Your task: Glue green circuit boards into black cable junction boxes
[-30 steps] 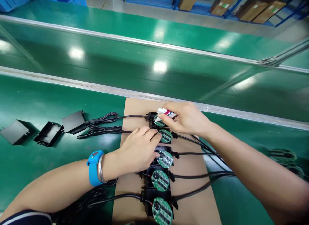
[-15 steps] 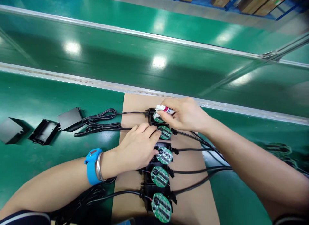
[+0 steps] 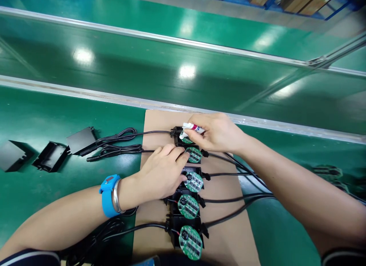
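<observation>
My right hand [image 3: 217, 132] is closed around a small white tube with a red and blue label [image 3: 193, 127]. The tube's narrow tip points down at the green circuit board [image 3: 187, 140] in the farthest black case [image 3: 177, 136]. My left hand [image 3: 162, 170] lies over the second case, forefinger at the left edge of its round circuit board [image 3: 195, 154] and thumb beside the third board [image 3: 194, 181]. Thumb and forefinger span that case, which is mostly hidden under the hand. Two more boards, a fourth [image 3: 188, 206] and a nearest [image 3: 190, 242], rest tilted on their cases.
The cases stand in a column on a cardboard sheet [image 3: 223, 231] over a green tabletop [image 3: 120, 109]. Black cables [image 3: 228, 200] run out both sides. Left are an open black case [image 3: 51, 157] and black covers [image 3: 81, 140]. More boards [image 3: 327, 171] lie at right.
The tube in my right hand has tilted slightly, and its tip shows more clearly over the farthest board. My left hand stays in place; the whole view has shifted slightly.
</observation>
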Tool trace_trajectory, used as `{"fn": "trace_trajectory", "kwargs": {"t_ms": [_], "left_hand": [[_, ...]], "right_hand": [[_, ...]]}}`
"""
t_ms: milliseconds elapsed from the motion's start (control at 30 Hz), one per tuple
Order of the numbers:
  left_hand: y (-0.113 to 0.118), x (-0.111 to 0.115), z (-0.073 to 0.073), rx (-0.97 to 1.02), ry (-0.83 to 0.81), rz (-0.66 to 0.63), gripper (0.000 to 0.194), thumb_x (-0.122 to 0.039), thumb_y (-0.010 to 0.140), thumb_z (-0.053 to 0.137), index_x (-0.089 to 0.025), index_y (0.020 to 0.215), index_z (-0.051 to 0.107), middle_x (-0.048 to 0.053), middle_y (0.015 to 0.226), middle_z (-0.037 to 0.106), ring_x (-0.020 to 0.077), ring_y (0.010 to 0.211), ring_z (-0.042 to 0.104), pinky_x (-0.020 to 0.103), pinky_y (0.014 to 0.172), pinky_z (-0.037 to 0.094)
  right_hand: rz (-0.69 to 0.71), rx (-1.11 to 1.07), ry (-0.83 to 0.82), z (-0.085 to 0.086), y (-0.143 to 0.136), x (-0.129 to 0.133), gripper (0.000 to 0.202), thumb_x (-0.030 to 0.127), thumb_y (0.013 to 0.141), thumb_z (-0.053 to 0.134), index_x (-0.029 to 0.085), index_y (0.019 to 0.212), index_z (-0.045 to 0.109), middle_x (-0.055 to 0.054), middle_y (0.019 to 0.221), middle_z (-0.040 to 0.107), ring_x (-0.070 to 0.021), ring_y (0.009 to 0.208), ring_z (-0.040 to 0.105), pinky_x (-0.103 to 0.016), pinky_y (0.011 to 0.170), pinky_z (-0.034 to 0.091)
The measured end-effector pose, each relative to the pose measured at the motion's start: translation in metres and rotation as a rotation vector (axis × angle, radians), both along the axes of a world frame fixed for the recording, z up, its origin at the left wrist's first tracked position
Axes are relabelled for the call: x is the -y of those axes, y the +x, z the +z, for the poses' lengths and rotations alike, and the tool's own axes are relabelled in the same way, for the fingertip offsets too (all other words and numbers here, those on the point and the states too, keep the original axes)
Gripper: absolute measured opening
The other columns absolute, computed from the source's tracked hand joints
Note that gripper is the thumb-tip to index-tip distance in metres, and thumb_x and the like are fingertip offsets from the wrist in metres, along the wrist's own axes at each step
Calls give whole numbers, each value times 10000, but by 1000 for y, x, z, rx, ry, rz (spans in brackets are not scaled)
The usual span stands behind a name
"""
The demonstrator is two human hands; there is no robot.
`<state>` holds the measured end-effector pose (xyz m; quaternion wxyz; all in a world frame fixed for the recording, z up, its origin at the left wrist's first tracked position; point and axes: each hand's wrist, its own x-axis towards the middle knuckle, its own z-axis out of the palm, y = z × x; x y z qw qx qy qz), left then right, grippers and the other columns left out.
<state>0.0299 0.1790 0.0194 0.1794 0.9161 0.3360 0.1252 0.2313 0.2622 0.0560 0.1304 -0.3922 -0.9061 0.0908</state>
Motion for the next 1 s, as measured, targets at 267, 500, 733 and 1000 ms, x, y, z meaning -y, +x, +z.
{"fn": "trace_trajectory", "kwargs": {"t_ms": [267, 500, 733, 1000], "left_hand": [[-2, 0, 1, 0, 1, 2, 529, -319, 911, 650, -61, 1357, 526, 168, 1348, 586, 322, 1200, 509, 477, 956, 507], [-1, -1, -1, 9, 0, -4, 539, -317, 910, 651, -57, 1364, 526, 172, 1364, 580, 332, 1215, 500, 491, 971, 501], [-2, -1, -1, 5, 8, -4, 534, -315, 909, 656, -50, 1357, 536, 162, 1364, 588, 328, 1211, 507, 480, 971, 503], [-1, 4, 7, 30, 121, -53, 390, -282, 963, 563, -79, 1294, 599, 122, 1314, 646, 290, 1092, 577, 441, 874, 531]], "right_hand": [[-49, -9, -10, 1, 15, 5, 204, 358, 903, 487, 248, 732, 474, -23, 628, 548, -171, 561, 488, -318, 546, 342], [-45, -17, -22, 4, 19, 9, 218, 375, 917, 467, 255, 737, 496, -30, 645, 572, -169, 567, 482, -321, 552, 360], [-42, -30, 38, 8, 29, 8, 220, 350, 925, 471, 236, 742, 515, -11, 605, 546, -145, 537, 458, -308, 533, 337], [-67, -38, 37, 4, 27, 1, 216, 333, 926, 494, 228, 737, 511, -6, 606, 539, -138, 538, 455, -307, 552, 324]]}}
